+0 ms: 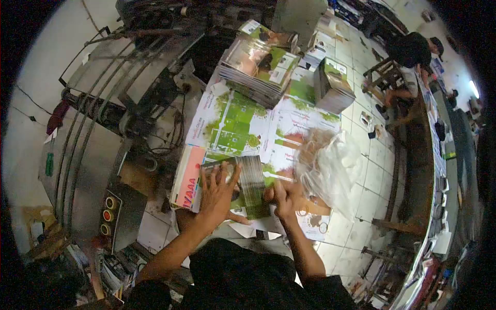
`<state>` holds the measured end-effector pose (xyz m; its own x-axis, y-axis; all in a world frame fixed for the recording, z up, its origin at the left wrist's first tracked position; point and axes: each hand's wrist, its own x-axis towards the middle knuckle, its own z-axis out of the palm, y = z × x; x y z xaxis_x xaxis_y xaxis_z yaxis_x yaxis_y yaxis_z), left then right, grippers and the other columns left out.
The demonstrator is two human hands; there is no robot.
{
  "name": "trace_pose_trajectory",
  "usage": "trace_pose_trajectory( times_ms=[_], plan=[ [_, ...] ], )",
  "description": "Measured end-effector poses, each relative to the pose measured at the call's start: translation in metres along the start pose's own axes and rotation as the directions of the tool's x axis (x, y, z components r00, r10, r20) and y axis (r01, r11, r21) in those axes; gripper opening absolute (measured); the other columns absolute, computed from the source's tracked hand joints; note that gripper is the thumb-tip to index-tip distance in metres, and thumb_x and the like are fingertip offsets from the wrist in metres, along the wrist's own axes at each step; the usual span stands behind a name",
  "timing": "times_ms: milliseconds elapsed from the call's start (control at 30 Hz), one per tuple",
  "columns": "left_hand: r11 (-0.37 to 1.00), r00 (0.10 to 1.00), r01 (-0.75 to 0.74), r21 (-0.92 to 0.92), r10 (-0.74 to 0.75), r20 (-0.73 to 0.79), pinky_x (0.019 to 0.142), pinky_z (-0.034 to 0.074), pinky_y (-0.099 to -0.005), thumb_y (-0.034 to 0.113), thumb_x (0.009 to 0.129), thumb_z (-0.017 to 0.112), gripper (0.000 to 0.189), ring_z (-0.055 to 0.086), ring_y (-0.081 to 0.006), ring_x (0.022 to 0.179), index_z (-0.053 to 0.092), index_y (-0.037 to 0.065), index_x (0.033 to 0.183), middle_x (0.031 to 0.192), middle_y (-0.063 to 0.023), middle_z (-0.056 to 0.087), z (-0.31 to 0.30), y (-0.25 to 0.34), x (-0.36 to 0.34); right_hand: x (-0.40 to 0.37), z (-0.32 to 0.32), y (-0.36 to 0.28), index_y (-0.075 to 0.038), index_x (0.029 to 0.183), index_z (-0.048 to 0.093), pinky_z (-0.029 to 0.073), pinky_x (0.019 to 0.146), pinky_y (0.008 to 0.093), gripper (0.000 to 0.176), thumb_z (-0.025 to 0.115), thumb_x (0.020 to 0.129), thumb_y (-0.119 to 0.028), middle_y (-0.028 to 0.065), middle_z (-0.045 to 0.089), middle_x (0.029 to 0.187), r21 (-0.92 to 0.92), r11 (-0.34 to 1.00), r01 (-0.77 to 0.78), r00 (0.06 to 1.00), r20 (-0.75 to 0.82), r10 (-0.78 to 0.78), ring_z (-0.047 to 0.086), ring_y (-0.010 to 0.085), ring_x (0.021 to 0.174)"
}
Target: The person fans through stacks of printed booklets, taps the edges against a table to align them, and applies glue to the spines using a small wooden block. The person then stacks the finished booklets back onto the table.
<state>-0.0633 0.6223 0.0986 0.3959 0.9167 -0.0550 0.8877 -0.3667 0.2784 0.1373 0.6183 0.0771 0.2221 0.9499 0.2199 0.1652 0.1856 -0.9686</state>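
A stack of printed booklets [251, 181] lies fanned on the table in front of me, its page edges showing as fine stripes. My left hand [218, 194] rests flat on the covers at the stack's left side, fingers spread and thumb out along the near edge. Close to the right side of the stack is my right hand [282, 200], its fingers bent in and slightly blurred. Whatever may be between those fingers is hidden. Beneath the booklets, large printed sheets [237, 121] in green and white cover the table.
Taller booklet piles [258, 67] stand at the back, with a smaller pile [334, 85] to their right. A crumpled clear plastic bag [333, 165] sits right of my right hand. Machinery with a button panel [107, 214] is at left. A person [411, 51] sits at far right beside a long bench.
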Motion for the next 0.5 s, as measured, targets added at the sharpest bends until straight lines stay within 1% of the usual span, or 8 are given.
trace_pose_trajectory(
  times_ms=[67, 100, 167, 233, 300, 367, 433, 500],
  plan=[
    [1.0, 1.0, 0.008, 0.0, -0.008, 0.029, 0.109, 0.005, -0.0724, 0.085, 0.031, 0.071, 0.158, 0.025, -0.0529, 0.137, 0.007, 0.014, 0.156, 0.15, -0.0336, 0.024, 0.002, -0.001, 0.001, 0.048, 0.016, 0.014, 0.0, 0.06, 0.058, 0.037, 0.049, 0.0319, 0.045, 0.058, 0.096, -0.026, 0.0056, 0.052, 0.051, 0.011, 0.999, -0.052, 0.99, 0.135, 0.05, 0.046, 0.0134, 0.049],
    [1.0, 1.0, 0.009, 0.006, -0.009, 0.024, 0.109, 0.005, -0.0724, 0.085, 0.031, 0.071, 0.158, 0.025, -0.0529, 0.137, 0.007, 0.014, 0.156, 0.15, -0.0336, 0.024, 0.001, 0.0, 0.0, 0.07, 0.022, 0.002, 0.0, 0.059, 0.057, 0.037, 0.049, 0.0314, 0.047, 0.059, 0.096, -0.028, 0.0052, 0.053, 0.052, -0.09, 0.995, -0.036, 0.985, 0.164, 0.051, 0.045, 0.0123, 0.049],
    [0.997, 0.995, 0.052, 0.051, -0.056, 0.08, 0.105, 0.002, -0.077, 0.088, 0.03, 0.069, 0.16, 0.023, -0.0513, 0.139, 0.005, 0.016, 0.156, 0.153, -0.0313, 0.021, -0.002, 0.003, 0.0, 0.095, 0.046, 0.006, 0.003, 0.059, 0.056, 0.033, 0.046, 0.0301, 0.051, 0.06, 0.096, -0.032, 0.0037, 0.048, 0.049, 0.123, 0.991, -0.051, 0.993, 0.113, 0.037, 0.041, 0.0094, 0.048],
    [0.996, 0.997, 0.054, 0.064, -0.058, 0.057, 0.103, 0.001, -0.0787, 0.088, 0.029, 0.07, 0.16, 0.022, -0.0505, 0.139, 0.003, 0.016, 0.156, 0.153, -0.0305, 0.02, 0.009, 0.001, -0.001, 0.118, 0.058, 0.007, 0.004, 0.058, 0.056, 0.03, 0.045, 0.0298, 0.052, 0.063, 0.094, -0.033, 0.0019, 0.045, 0.048, 0.123, 0.992, -0.02, 0.997, 0.075, 0.01, 0.039, 0.0089, 0.047],
    [0.995, 0.998, 0.042, 0.089, -0.045, 0.037, 0.101, 0.0, -0.0804, 0.087, 0.029, 0.07, 0.161, 0.02, -0.0496, 0.14, 0.002, 0.017, 0.156, 0.154, -0.0297, 0.019, 0.006, 0.003, -0.002, 0.132, 0.065, 0.016, 0.003, 0.057, 0.056, 0.028, 0.046, 0.0293, 0.051, 0.067, 0.092, -0.033, -0.0013, 0.044, 0.049, -0.063, 0.998, 0.004, 1.0, 0.012, -0.003, 0.038, 0.0075, 0.048],
    [0.997, 0.987, 0.072, 0.03, -0.075, 0.139, 0.103, -0.002, -0.0783, 0.086, 0.032, 0.071, 0.158, 0.013, -0.0486, 0.143, 0.002, 0.017, 0.157, 0.156, -0.0292, 0.014, -0.004, 0.003, -0.003, 0.135, 0.067, 0.016, 0.004, 0.057, 0.055, 0.027, 0.046, 0.0286, 0.049, 0.068, 0.09, -0.03, -0.0021, 0.044, 0.049, -0.063, 0.997, 0.039, 0.998, -0.042, -0.042, 0.036, 0.0064, 0.049],
    [0.998, 0.996, 0.037, -0.055, -0.033, 0.085, 0.106, -0.001, -0.0755, 0.083, 0.038, 0.073, 0.152, 0.009, -0.0481, 0.144, 0.003, 0.017, 0.157, 0.157, -0.0281, 0.011, 0.001, -0.002, -0.011, 0.128, 0.056, 0.006, 0.004, 0.059, 0.057, 0.027, 0.046, 0.0291, 0.045, 0.068, 0.089, -0.027, -0.0009, 0.043, 0.048, 0.023, 0.998, 0.051, 0.979, -0.201, -0.046, 0.035, 0.0062, 0.049],
    [0.99, 1.0, -0.005, -0.14, 0.008, 0.021, 0.108, -0.001, -0.0727, 0.079, 0.044, 0.075, 0.146, 0.004, -0.0476, 0.146, 0.005, 0.017, 0.157, 0.158, -0.027, 0.009, 0.014, -0.012, -0.015, 0.133, 0.038, 0.018, 0.004, 0.059, 0.059, 0.028, 0.047, 0.0306, 0.042, 0.068, 0.088, -0.024, 0.0008, 0.043, 0.048, 0.053, 0.999, -0.001, 0.975, -0.221, 0.013, 0.036, 0.0069, 0.05]
  ],
)
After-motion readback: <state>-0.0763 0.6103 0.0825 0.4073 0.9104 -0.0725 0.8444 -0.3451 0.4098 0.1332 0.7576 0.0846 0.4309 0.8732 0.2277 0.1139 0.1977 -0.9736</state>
